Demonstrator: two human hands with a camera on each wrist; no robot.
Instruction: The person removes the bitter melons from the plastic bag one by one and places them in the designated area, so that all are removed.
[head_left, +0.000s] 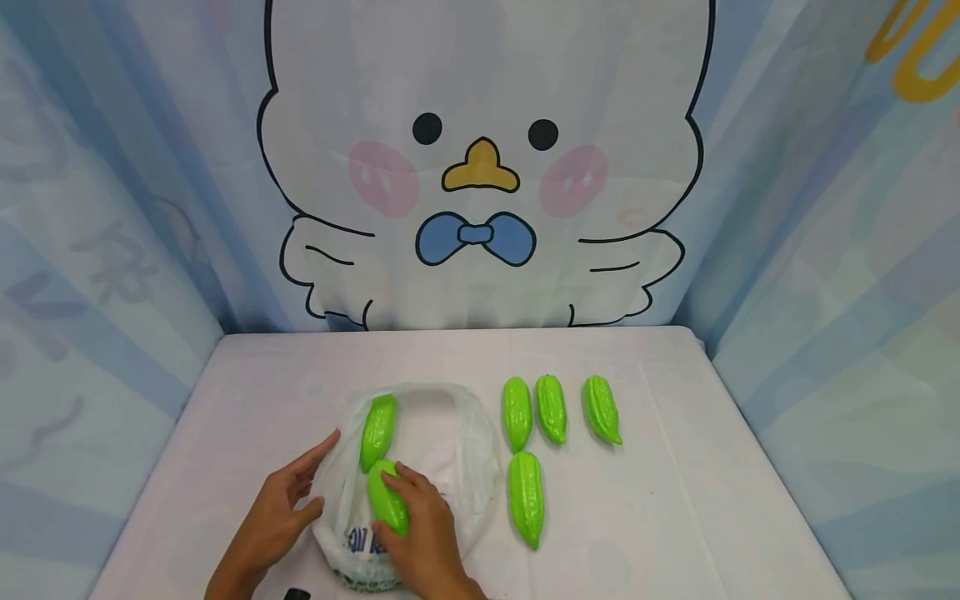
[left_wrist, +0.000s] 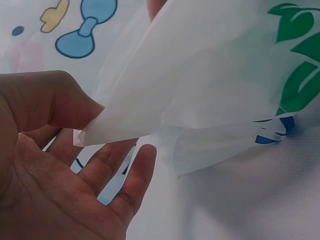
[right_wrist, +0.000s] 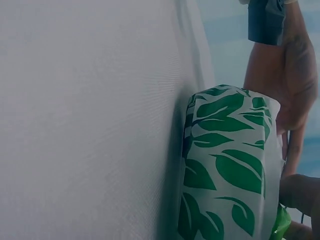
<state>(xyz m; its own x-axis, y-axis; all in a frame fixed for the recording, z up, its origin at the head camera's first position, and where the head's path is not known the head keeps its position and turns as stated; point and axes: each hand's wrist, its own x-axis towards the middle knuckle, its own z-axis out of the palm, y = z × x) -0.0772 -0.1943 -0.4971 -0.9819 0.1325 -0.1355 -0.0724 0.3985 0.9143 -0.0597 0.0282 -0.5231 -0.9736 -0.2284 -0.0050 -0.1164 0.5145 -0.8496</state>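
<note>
In the head view a white plastic bag (head_left: pixel 480 433) lies with its mouth spread wide. Inside it, at the left, is a glossy, ridged green bitter melon (head_left: pixel 378 429). My right hand (head_left: pixel 427 533) grips a second bitter melon (head_left: pixel 386 500) just below the first, over the bag's opening. Beside the bag's left rim is my left hand (head_left: pixel 277 508), its thumb and forefinger apart. The left wrist view shows the bag's edge (left_wrist: pixel 135 120) lying between the thumb and relaxed fingers of that hand. Green leaf prints mark the bag's side (right_wrist: pixel 230 165) in the right wrist view.
Right of the bag lie more bitter melons: three in a back row, including one (head_left: pixel 602 408) at the far right, and one (head_left: pixel 527 500) nearer. A small black object (head_left: pixel 297 594) shows at the front edge. Printed curtains (head_left: pixel 480 292) enclose the white-covered table (head_left: pixel 675 517).
</note>
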